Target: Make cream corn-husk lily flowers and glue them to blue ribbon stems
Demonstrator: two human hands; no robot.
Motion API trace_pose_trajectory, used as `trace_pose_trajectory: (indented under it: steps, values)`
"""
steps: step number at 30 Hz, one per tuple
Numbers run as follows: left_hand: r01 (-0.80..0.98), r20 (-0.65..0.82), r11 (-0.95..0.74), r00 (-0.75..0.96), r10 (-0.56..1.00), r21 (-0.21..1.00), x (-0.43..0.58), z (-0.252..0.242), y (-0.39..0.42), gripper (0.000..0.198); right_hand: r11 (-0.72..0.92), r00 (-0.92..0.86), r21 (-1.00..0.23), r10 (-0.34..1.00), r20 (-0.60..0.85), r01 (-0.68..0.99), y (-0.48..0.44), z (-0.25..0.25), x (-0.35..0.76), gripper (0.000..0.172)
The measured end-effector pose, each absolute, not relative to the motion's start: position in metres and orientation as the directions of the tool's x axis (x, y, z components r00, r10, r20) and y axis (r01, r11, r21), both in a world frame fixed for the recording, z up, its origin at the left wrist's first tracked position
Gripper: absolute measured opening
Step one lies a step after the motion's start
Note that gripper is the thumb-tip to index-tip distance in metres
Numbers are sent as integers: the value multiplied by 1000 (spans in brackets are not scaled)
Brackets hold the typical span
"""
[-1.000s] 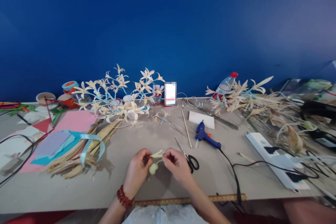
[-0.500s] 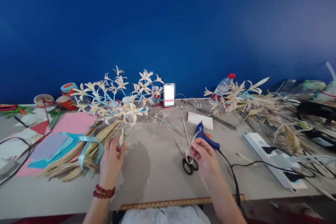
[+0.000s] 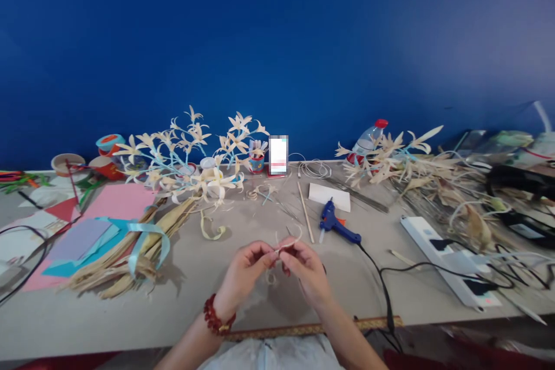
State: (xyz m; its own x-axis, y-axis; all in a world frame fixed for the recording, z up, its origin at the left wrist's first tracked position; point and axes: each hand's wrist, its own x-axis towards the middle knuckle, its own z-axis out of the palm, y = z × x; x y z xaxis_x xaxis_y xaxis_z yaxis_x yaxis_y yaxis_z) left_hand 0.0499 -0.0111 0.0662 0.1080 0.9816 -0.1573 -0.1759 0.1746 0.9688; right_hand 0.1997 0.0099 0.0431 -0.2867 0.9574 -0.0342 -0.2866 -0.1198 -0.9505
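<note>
My left hand (image 3: 247, 269) and my right hand (image 3: 306, 269) meet low over the middle of the table, both closed in a pinch. Between their fingertips is a thin pale strip (image 3: 299, 235), thread-like, with a loop rising above my right fingers. A curled end hangs below the hands. Scissors are mostly hidden behind my right hand. Off to the right lies a blue glue gun (image 3: 333, 222) with its cord, beside a thin wooden stick (image 3: 306, 214). Left of my hands, a curled pale husk strip (image 3: 212, 233) rests on the table.
A bundle of dried husks (image 3: 125, 260) with a light-blue ribbon lies at left, by coloured paper (image 3: 124, 202). Pale husk flowers (image 3: 191, 150) stand along the back. A phone (image 3: 278, 155) leans there. At right are a power strip (image 3: 446, 260) and a bottle (image 3: 372, 137).
My left hand has left the husk bundle and moved right to meet my right hand. My right hand has shifted left with the thin strip. The curled strip near the bundle is now uncovered.
</note>
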Motion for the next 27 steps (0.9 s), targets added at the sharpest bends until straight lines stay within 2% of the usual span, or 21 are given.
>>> trace_pose_trajectory:
  steps: [5, 10, 18, 23, 27]
  values:
    - [-201, -149, 178, 149, 977, 963, 45, 61, -12, 24, -108, -277, -955, 960, -28, -276, 11, 43, 195, 14]
    - [-137, -120, 139, 139, 983, 981, 40, 55, -15, 19, -114, -271, -924, 963, -12, -365, 11, 43, 189, 16]
    - [154, 5, -15, 70, 998, 988, 41, 68, -18, 17, -204, -260, -890, 960, -102, -407, 9, 46, 186, 33]
    - [357, 147, -136, -3, 989, 924, 39, 69, -22, 15, -195, -200, -857, 974, -110, -476, 13, 49, 187, 36]
    - [495, 274, -230, -17, 962, 838, 36, 67, -25, 15, -234, -226, -821, 965, -132, -520, 14, 52, 187, 39]
